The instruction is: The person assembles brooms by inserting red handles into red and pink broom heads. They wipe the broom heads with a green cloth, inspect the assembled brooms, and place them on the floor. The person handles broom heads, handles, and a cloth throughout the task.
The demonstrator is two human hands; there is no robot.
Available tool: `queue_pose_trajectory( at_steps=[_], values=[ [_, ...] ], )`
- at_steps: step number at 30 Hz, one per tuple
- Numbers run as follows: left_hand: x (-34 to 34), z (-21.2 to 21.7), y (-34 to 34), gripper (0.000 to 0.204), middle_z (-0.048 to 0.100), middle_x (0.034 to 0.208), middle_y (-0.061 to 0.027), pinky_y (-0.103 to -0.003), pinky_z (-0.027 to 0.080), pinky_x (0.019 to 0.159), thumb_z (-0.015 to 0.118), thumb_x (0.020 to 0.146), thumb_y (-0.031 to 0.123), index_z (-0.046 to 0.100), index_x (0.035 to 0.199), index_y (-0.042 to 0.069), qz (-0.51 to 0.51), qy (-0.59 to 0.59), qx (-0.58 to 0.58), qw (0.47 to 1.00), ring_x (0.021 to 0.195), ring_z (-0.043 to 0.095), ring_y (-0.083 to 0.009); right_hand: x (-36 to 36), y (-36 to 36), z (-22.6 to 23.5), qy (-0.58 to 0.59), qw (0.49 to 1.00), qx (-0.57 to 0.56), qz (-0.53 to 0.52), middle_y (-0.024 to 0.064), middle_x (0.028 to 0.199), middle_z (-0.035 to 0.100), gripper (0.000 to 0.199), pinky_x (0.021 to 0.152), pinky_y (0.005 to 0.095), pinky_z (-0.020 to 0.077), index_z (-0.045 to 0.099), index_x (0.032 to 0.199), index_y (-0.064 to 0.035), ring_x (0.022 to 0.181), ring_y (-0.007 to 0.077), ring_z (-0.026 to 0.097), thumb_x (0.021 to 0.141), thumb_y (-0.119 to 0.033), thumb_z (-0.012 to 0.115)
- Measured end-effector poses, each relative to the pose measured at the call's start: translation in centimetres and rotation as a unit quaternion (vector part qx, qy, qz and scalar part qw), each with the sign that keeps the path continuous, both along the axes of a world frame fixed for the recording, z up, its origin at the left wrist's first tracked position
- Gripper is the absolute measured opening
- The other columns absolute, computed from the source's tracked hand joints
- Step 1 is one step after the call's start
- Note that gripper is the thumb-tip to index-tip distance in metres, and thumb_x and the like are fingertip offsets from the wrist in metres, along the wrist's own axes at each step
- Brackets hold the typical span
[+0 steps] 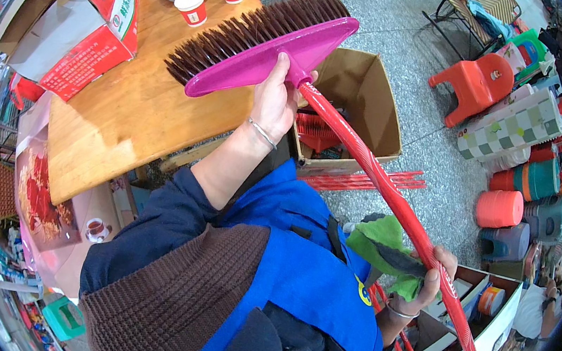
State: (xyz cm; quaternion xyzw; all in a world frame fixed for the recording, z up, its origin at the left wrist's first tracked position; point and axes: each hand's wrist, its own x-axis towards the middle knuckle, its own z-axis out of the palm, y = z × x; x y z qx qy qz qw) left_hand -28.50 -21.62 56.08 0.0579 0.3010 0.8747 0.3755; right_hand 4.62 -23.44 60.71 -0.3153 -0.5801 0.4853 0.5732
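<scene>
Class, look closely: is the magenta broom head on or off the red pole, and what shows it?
On: the red pole meets the magenta broom head at its collar, with no visible gap. How tightly: cannot tell.

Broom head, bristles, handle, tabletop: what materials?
Broom head: probably plastic; smooth, moulded, uniformly pink.
Bristles: likely synthetic; stiff, even, brown.
Handle: shiny red surface, perhaps plastic-coated; core hidden, can't tell.
Tabletop: looks like varnished wood; visible grain, slight sheen.

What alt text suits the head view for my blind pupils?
A broom slants across the view, left hand gripping its magenta head, right hand its red handle beside a green cloth. Nearby are an open brown box and a table with paper cups.
</scene>
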Motion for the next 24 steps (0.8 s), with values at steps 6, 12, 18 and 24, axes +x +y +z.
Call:
queue_pose_trajectory(
  at_steps=[6,12,18,24],
  values=[
    [0.3,-0.1,0.1,0.027,0.06,0.095,-0.0095,-0.035,0.052,0.076,0.048,0.093,0.026,0.053,0.105,0.002,-0.028,0.005,0.02,0.999,0.083,0.059,-0.0207,0.2,0.2,-0.1,-0.048,0.998,0.027,0.003,0.0125,0.091,0.05,0.04,0.071,0.0309,0.0431,0.05,0.102,0.0012,0.074,0.0198,0.054,0.08,-0.032,0.054],
    [0.3,0.0,0.1,0.031,0.06,0.093,-0.0107,-0.036,0.052,0.078,0.048,0.092,0.03,0.053,0.104,0.001,-0.012,-0.019,0.019,1.0,0.083,0.059,-0.0225,-0.7,0.6,-0.5,-0.069,0.997,0.01,0.043,0.0129,0.095,0.051,0.041,0.071,0.0311,0.0458,0.05,0.106,0.0014,0.078,0.0204,0.057,0.08,-0.03,0.057],
    [-0.8,1.1,-0.8,0.039,0.06,0.088,-0.0158,-0.038,0.051,0.08,0.045,0.093,0.035,0.052,0.101,-0.002,-0.022,-0.031,0.052,0.998,0.081,0.06,-0.0262,-3.8,0.9,-1.5,-0.038,0.994,-0.016,0.097,0.0154,0.09,0.058,0.04,0.075,0.0341,0.0463,0.051,0.106,-0.0006,0.081,0.0237,0.059,0.081,-0.031,0.058],
    [-1.1,3.2,-1.4,0.045,0.06,0.101,-0.0195,-0.038,0.049,0.085,0.038,0.095,0.037,0.05,0.11,-0.004,0.021,0.056,0.089,0.994,0.092,0.06,-0.0268,-6.4,4.0,-3.2,0.183,0.911,-0.343,0.135,0.014,0.1,0.061,0.037,0.08,0.038,0.0484,0.052,0.11,-0.0025,0.087,0.0244,0.061,0.087,-0.032,0.048]
  ],
)
